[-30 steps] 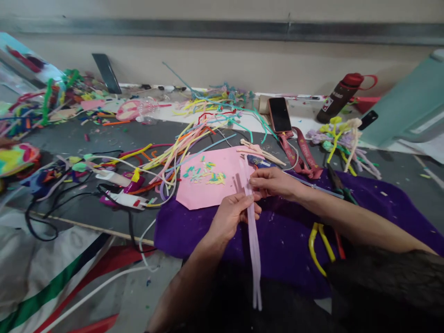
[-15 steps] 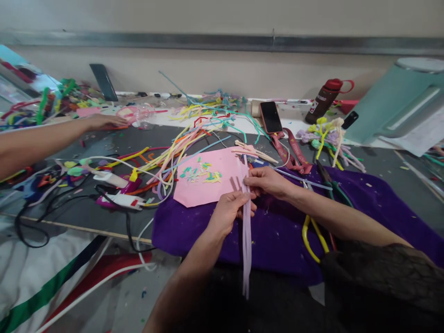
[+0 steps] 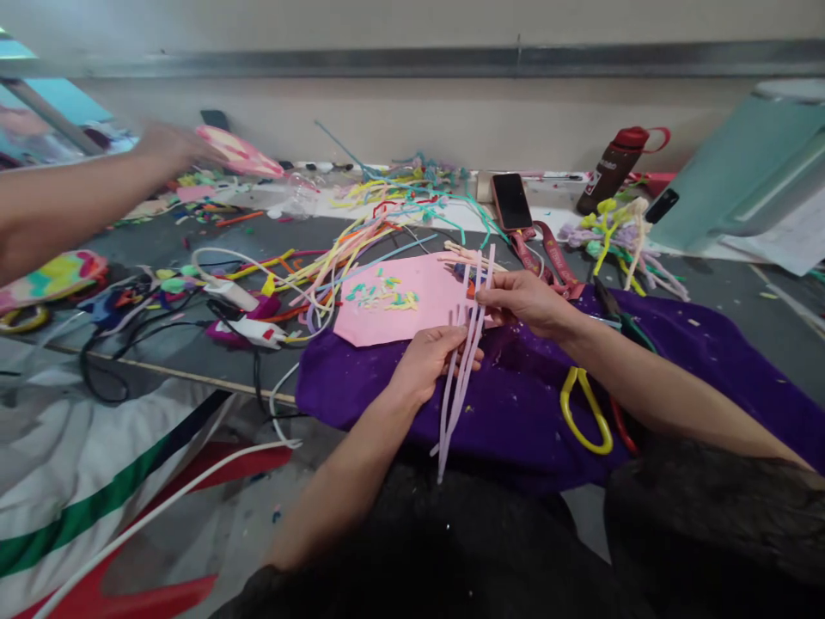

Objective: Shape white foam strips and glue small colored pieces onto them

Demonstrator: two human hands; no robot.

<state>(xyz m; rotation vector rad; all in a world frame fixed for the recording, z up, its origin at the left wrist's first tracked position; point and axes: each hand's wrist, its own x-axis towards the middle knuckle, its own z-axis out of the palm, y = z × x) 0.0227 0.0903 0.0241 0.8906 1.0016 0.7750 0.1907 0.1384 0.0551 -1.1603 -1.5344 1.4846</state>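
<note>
Head view: left hand [image 3: 429, 361] pinches slender lilac strips [image 3: 459, 397].

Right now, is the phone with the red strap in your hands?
No, the left hand and right hand hold pale purple strips; the phone is beyond the pink sheet.

Even, muted light covers a grey desk [image 3: 271, 232]; lavender strips [image 3: 460, 401] at center read clearly, a co-worker's arm [image 3: 77, 199] blurs at upper left, dark clothing [image 3: 451, 550] sinks into shadow below, and the frame's edges look stretched.
</note>
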